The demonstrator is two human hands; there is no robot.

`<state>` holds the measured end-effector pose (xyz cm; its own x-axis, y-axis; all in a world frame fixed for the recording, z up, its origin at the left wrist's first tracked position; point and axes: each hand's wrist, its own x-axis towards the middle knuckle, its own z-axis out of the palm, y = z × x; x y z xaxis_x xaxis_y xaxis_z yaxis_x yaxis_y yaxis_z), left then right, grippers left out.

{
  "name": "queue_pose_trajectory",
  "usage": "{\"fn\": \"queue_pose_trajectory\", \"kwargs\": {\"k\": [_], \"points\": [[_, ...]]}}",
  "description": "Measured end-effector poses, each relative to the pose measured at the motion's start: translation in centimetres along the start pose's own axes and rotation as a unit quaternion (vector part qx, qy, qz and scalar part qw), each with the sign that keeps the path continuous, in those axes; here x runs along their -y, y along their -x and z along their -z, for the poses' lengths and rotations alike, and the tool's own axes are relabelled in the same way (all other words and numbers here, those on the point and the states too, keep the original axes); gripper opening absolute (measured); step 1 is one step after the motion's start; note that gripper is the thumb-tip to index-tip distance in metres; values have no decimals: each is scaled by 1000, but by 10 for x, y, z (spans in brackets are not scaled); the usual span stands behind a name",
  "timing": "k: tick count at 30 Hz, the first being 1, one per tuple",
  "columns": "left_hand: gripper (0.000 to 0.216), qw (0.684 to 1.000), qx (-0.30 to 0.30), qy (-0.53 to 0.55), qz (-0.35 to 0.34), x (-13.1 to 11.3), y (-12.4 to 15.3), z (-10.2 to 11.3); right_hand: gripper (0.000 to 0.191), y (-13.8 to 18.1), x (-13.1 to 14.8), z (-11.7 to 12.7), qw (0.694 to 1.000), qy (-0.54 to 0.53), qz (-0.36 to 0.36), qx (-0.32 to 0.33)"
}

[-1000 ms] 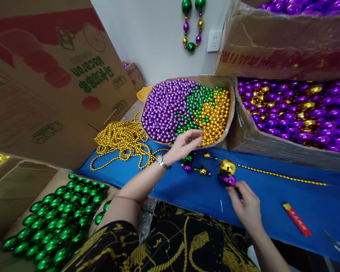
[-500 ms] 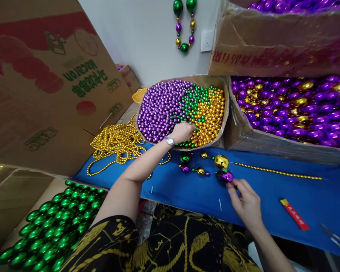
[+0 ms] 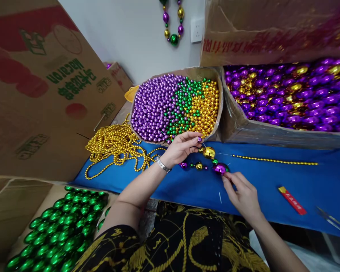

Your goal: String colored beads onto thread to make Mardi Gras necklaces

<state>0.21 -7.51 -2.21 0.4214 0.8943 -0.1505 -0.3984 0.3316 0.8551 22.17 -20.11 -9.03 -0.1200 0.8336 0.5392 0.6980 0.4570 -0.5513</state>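
Note:
My left hand point(image 3: 179, 149) is pinched on a small purple bead point(image 3: 199, 139), just off the front rim of the bead box point(image 3: 219, 113). Lower right, the thumb and fingers of my right hand point(image 3: 243, 192) close on a large purple bead point(image 3: 220, 168). It is part of a partly strung necklace on the blue cloth. A big gold bead point(image 3: 209, 152) and a small green bead point(image 3: 215, 161) sit between my hands, and smaller gold and purple beads trail left, partly hidden by my left hand. From the gold bead a thin thread runs right to a strand of tiny gold beads point(image 3: 274, 160).
A pile of gold bead strands point(image 3: 113, 141) lies at left. Large green beads point(image 3: 65, 223) fill a box below it. A carton of purple and gold beads point(image 3: 286, 94) stands at right. A red and yellow packet point(image 3: 292, 201) and metal scissors-like tool point(image 3: 333, 221) lie near the right edge.
My left hand has come out of the bead box toward the necklace with a small purple bead. My right hand stays at the large purple bead. The view has shifted slightly.

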Motion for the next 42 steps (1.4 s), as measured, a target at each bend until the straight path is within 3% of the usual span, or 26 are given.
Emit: {"fn": "queue_pose_trajectory", "kwargs": {"k": [19, 27, 30, 33, 38, 42], "points": [[27, 999, 26, 35, -6, 12, 1, 9, 15, 1, -1, -2, 1000, 10, 17, 3], [26, 999, 45, -22, -20, 14, 4, 11, 15, 0, -1, -1, 999, 24, 31, 4], [26, 991, 47, -116, -45, 8, 8, 12, 16, 3, -3, 0, 999, 44, 29, 3], [26, 965, 70, -243, -65, 5, 16, 11, 17, 12, -4, -4, 999, 41, -12, 6], [18, 950, 112, -286, -55, 25, 31, 4, 20, 43, -8, -23, 974, -95, -197, 61], [13, 924, 111, -342, -128, 40, 41, -11, 23, 55, -12, -15, 973, -67, -198, 102]]}}
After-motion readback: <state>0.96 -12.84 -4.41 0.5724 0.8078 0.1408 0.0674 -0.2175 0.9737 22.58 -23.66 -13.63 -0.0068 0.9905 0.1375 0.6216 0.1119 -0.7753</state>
